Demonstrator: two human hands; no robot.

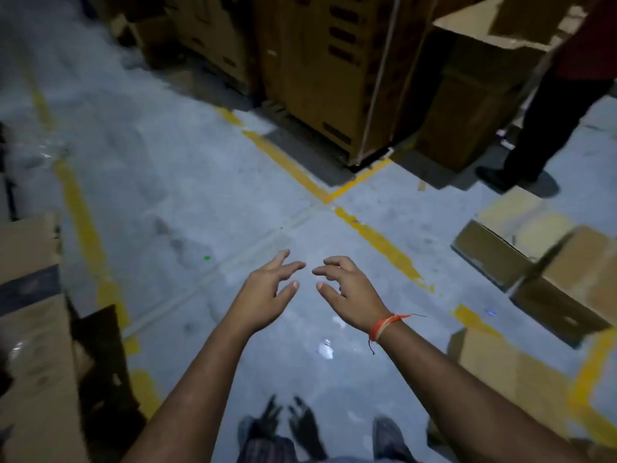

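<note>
Both my arms reach forward over a grey concrete floor (200, 195). My left hand (267, 292) hangs in the air with its fingers spread and loosely bent, holding nothing. My right hand (347, 289) is a short gap to its right, fingers loosely curled and empty, with an orange thread band (384, 325) on the wrist. The fingertips of the two hands nearly face each other without touching. Below them my feet (387, 436) show on the floor.
Yellow painted lines (290, 165) cross the floor. Tall strapped cardboard cartons (320, 78) stand ahead on a pallet. Loose cardboard boxes (551, 262) lie at the right, flattened cardboard (30, 329) at the left. Another person's dark-trousered leg (541, 128) stands at the upper right. A white scrap (325, 349) lies near my feet.
</note>
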